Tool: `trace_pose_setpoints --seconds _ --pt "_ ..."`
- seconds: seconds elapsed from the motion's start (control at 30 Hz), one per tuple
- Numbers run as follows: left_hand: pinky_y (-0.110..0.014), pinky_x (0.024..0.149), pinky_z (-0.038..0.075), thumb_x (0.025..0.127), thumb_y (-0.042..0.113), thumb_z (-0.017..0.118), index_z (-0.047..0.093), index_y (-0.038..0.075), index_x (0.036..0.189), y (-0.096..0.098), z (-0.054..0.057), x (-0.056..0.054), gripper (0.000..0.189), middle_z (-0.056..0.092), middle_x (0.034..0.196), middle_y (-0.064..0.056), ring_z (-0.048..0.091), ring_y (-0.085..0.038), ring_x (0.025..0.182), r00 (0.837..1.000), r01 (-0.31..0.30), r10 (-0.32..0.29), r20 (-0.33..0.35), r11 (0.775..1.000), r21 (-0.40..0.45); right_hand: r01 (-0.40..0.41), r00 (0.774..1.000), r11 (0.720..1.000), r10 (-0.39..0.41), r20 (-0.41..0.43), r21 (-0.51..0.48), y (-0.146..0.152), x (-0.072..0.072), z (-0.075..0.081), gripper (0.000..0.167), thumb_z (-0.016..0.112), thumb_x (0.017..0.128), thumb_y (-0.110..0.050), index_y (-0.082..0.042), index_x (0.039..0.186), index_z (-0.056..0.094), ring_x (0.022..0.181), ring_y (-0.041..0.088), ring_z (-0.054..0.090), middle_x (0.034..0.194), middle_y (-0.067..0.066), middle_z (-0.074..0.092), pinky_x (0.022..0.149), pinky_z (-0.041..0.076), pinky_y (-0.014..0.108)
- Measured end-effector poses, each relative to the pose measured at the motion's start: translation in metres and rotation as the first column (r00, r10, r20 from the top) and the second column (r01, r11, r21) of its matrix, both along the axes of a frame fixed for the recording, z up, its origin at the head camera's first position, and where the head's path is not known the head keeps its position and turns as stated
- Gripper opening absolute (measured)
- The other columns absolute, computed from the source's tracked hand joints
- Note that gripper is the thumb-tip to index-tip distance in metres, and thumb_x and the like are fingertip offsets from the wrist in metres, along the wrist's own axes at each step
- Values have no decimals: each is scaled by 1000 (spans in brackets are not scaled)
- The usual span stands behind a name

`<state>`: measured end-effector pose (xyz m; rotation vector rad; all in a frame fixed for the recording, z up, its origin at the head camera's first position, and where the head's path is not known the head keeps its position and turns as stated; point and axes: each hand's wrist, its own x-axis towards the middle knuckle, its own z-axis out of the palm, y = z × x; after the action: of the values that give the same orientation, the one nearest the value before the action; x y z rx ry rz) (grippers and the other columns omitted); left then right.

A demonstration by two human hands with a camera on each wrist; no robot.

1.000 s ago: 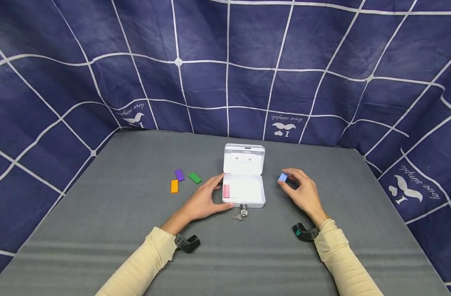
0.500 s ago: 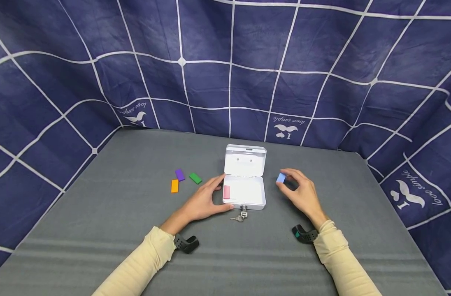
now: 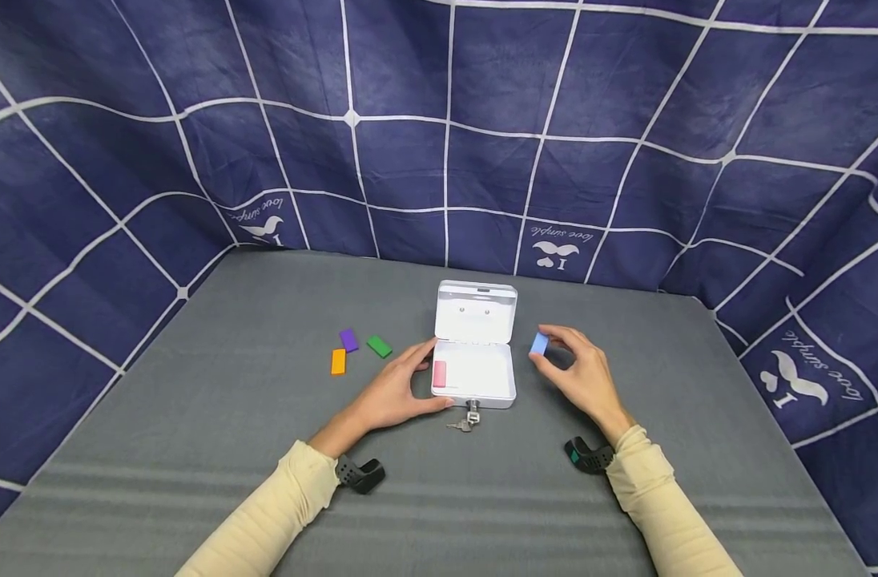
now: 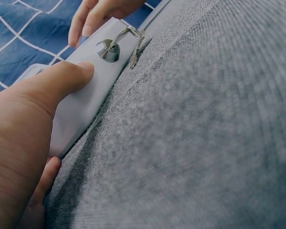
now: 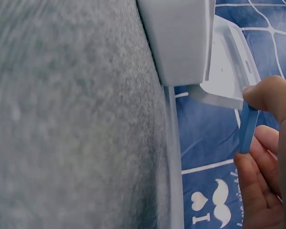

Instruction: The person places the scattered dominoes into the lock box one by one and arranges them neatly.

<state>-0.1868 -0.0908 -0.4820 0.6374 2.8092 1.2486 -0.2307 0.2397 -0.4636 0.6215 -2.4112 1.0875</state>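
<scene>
A white cash box (image 3: 482, 375) stands on the table with its lid (image 3: 475, 319) raised. One pink block (image 3: 440, 373) lies inside, at the left. My left hand (image 3: 388, 397) holds the box by its left side, the thumb on the front wall in the left wrist view, left of the lock (image 4: 109, 50). Keys (image 3: 462, 425) hang from that lock. To the right of the box, my right hand (image 3: 585, 383) pinches a light blue block (image 3: 539, 344) between thumb and fingertips. In the right wrist view this blue block (image 5: 248, 129) is held above the table, apart from the box.
Left of the box lie a green block (image 3: 379, 346), a purple block (image 3: 348, 340) and an orange block (image 3: 338, 361) on the grey tabletop (image 3: 280, 320). A dark blue curtain (image 3: 403, 160) with white lines surrounds the back and sides. Each wrist wears a dark band.
My right hand has moved slightly left, bringing the light blue block closer to the box. The left hand keeps its place on the box.
</scene>
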Motion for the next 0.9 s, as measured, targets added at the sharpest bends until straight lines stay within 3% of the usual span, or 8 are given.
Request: trace_pose_setpoints --seconds 0.23,0.8,0.9 --pt "-42 112 47 82 49 85 29 15 164 1 3 -2 105 44 158 -10 60 -24 132 1000 8 -8 1 1000 -6 -33 999 999 33 1 -8 -8 3 6 45 88 82 -12 -8 125 73 101 28 72 120 7 72 94 47 14" --pt "-39 113 47 82 47 86 29 14 164 -1 2 -1 105 44 158 -10 60 -25 132 1000 7 -7 15 1000 0 -123 992 992 123 21 11 -29 7 5 45 87 84 -15 -11 126 72 102 29 71 122 5 72 91 57 46" --pt "-39 113 47 82 46 86 29 12 163 0 2 -3 105 44 158 -11 60 -25 132 1000 14 -14 11 1000 5 -142 990 990 142 22 10 -35 6 6 45 87 84 -16 -12 126 72 103 28 71 122 5 72 92 57 45"
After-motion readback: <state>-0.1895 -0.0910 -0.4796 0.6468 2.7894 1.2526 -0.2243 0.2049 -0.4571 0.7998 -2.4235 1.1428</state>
